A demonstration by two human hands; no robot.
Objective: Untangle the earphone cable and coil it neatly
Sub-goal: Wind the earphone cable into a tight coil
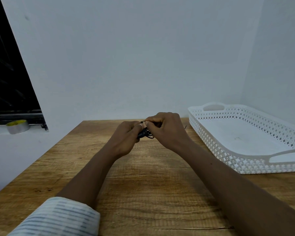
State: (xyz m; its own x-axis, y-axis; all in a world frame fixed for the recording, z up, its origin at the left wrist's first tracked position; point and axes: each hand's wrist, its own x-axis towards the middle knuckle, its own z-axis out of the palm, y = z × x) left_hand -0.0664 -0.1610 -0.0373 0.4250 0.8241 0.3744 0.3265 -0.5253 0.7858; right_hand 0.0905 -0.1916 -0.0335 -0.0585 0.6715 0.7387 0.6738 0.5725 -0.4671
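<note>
A small bunch of black earphone cable (145, 133) is held just above the far middle of the wooden table (143, 193). My left hand (124, 138) grips the bunch from the left, fingers closed around it. My right hand (165, 129) pinches a short end of the cable between thumb and forefinger at the top, and a thin dark tip pokes out there. Most of the cable is hidden between my two hands, so its tangles cannot be made out.
A white perforated plastic tray (245, 167) with handles lies on the right side of the table, nothing in it. A roll of tape (18, 126) sits on the window ledge at the left. The wall stands close behind the table's far edge.
</note>
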